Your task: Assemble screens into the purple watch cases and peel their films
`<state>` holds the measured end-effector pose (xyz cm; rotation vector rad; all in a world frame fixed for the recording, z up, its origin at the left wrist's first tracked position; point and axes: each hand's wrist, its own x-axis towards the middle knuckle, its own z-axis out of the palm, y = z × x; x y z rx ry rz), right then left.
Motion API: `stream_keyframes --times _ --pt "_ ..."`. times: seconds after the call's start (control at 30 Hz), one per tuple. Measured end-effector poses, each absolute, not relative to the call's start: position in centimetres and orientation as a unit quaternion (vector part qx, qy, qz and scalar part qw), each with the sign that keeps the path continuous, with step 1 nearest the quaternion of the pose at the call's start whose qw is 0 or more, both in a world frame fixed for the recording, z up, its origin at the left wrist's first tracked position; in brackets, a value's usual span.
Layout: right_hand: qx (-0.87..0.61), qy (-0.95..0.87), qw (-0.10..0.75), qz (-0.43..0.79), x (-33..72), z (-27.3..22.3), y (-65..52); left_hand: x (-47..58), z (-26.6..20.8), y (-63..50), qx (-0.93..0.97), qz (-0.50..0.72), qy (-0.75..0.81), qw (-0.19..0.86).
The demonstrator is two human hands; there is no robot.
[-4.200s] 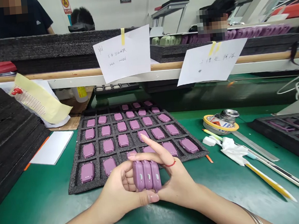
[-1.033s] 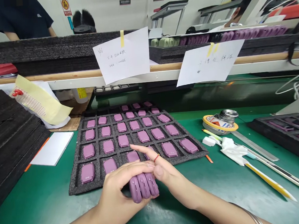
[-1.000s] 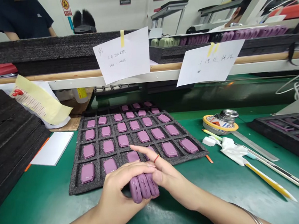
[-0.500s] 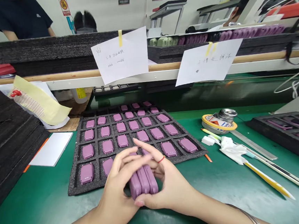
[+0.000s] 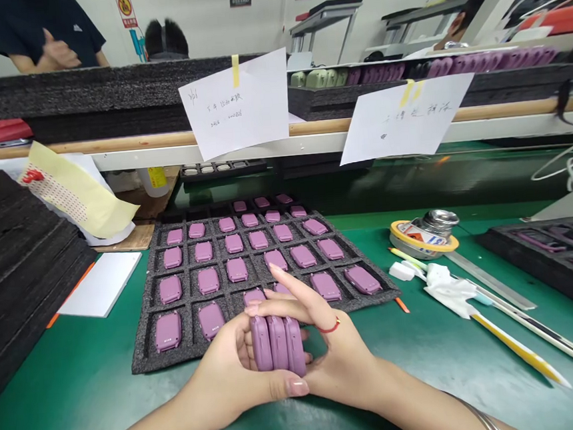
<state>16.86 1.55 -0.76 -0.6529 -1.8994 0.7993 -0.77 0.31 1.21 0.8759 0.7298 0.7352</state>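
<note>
Three purple watch cases (image 5: 277, 343) stand side by side on edge between my hands, above the green bench. My left hand (image 5: 230, 374) wraps round them from the left and below, its thumb stretched along their near end. From the right, my right hand (image 5: 335, 341) closes on the same stack, with fingers over its top and the index finger pointing up. Some fingertips are hidden behind the cases. Just beyond lies a black foam tray (image 5: 145, 351) whose compartments hold several similar purple cases, such as the one at front left (image 5: 168, 332).
Black foam trays (image 5: 15, 265) are stacked at left, near white paper (image 5: 99, 285). At right lie a yellow tape roll (image 5: 422, 246) under a metal-topped container, a steel ruler (image 5: 493, 280), a white cloth (image 5: 446, 288) and another tray (image 5: 554, 238). A shelf (image 5: 310, 144) crosses behind; a person (image 5: 45, 35) stands beyond.
The three cases have turned more upright in my hands. My left thumb has come across their near end, and my right thumb has left it. The person beyond has raised a hand.
</note>
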Motion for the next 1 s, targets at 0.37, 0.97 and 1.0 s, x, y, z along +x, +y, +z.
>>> stream_keyframes --times 0.37,0.97,1.0 --pt "-0.260 -0.776 0.444 0.364 16.94 -0.57 1.67 -0.73 1.09 -0.03 0.444 0.333 0.403 0.728" --pt "-0.260 -0.837 0.407 0.257 16.32 -0.11 1.57 -0.40 1.09 0.10 0.419 0.381 0.391 0.726" --pt "-0.274 -0.825 0.406 0.281 16.36 0.06 1.56 -0.43 1.15 0.09 0.389 0.379 0.396 0.740"
